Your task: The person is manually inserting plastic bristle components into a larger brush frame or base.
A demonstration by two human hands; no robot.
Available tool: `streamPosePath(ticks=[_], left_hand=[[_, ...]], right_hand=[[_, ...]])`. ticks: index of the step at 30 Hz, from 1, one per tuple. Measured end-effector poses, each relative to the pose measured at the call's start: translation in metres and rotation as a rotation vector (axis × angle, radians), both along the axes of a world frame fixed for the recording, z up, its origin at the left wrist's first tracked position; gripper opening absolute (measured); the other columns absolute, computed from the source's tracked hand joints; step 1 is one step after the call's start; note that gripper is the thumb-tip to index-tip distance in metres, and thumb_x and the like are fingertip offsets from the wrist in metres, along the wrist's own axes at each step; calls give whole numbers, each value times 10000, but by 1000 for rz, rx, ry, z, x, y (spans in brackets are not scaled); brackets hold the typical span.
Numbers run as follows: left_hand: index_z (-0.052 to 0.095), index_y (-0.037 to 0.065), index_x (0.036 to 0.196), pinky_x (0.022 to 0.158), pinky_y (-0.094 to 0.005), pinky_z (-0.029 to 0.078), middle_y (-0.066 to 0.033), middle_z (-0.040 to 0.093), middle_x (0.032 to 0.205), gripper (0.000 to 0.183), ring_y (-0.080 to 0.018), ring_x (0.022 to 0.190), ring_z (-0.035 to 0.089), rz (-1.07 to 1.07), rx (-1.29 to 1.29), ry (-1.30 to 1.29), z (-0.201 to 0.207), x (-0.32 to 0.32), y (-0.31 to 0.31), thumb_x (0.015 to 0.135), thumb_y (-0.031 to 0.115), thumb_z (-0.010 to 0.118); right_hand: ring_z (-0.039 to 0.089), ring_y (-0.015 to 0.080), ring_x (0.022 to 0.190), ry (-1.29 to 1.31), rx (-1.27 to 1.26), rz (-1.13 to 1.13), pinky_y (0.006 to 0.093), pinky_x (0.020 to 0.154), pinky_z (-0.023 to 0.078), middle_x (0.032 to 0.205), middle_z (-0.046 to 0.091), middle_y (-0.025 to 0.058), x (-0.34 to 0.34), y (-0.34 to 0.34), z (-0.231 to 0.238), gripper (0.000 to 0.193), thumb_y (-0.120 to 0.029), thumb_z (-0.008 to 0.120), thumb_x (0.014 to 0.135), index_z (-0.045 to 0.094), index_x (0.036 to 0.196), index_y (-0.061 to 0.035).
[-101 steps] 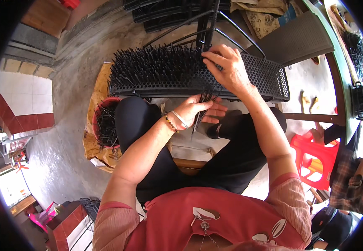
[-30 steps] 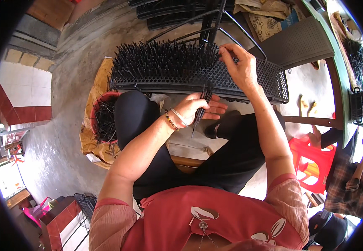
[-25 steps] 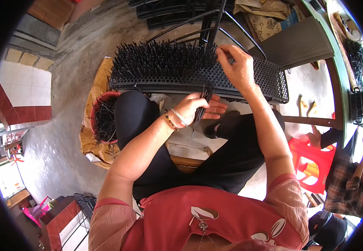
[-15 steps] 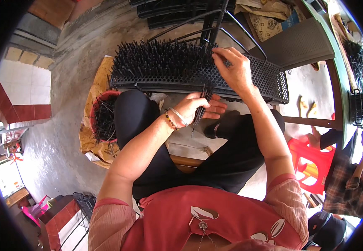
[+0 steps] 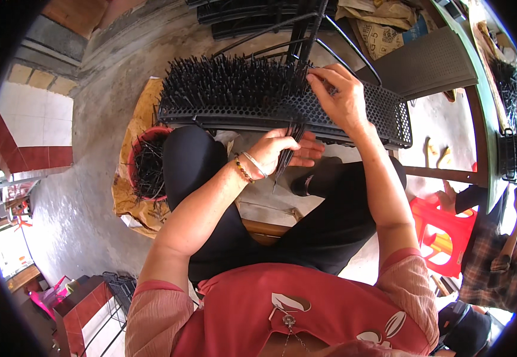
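A black perforated rack (image 5: 384,112) lies across in front of my knees. Thin black sticks (image 5: 228,83) stand upright, densely packed, in the holes of its left and middle part; bare holes show on the right. Below the rack's near edge, my left hand (image 5: 270,150) is closed around a loose bundle of similar black sticks (image 5: 284,162), with some of its fingers extended beyond them. My right hand (image 5: 344,100) is above the rack at the right end of the standing sticks, thumb and index finger pinched together. What lies between those fingertips is too small to make out against the black sticks.
A red bucket (image 5: 131,159) full of black sticks stands on brown paper (image 5: 128,205) by my left knee. Black metal bars (image 5: 359,47) rise behind the rack. At right are a grey perforated panel (image 5: 431,65), a red plastic stool (image 5: 440,232) and another person's plaid clothing (image 5: 490,268).
My right hand has shifted slightly to the right along the edge of the standing sticks. The left hand keeps its bundle in nearly the same place.
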State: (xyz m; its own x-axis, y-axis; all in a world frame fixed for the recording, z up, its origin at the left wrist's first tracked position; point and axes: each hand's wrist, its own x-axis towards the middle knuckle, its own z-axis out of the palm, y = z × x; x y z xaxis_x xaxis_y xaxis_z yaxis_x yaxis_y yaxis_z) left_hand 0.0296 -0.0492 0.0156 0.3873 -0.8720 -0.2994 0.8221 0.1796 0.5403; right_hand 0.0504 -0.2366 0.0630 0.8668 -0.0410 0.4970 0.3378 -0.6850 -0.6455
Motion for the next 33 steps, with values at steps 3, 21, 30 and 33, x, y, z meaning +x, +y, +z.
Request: streamPosePath(ticks=[3,21,30,33], left_hand=[[463,-70,1215,924,-417,487,-308,509,1226,376,-341,1091,572,43,-69,-22,6,4,1,862,43,399],[446,-36,1251,870,-398,514,-261,542,1207,372,-287,1054,591,41,-6,-53,2,-2,-1,896,74,414],[450,-54,1225,893,-407,504,-282,520,1224,377,-304,1066,582,-3,-1,0,-1,-2,0,864,38,388],[455,-53,1217,893,-406,505,-286,520,1222,372,-306,1065,582,-10,-3,6,-1,-2,0,864,37,385]], right_hand=[[613,207,592,326,-6,99,304,548,485,736,641,128,-10,-8,11,220,-216,700,796,699,850,-2],[560,72,657,188,369,-114,204,601,441,741,637,31,-2,-4,6,141,-118,661,834,662,850,22],[580,78,642,-42,148,-85,217,597,461,778,627,51,2,4,-6,87,-57,679,806,640,829,18],[593,88,651,-47,176,-87,223,601,469,791,632,57,2,4,-6,86,-50,680,803,640,837,18]])
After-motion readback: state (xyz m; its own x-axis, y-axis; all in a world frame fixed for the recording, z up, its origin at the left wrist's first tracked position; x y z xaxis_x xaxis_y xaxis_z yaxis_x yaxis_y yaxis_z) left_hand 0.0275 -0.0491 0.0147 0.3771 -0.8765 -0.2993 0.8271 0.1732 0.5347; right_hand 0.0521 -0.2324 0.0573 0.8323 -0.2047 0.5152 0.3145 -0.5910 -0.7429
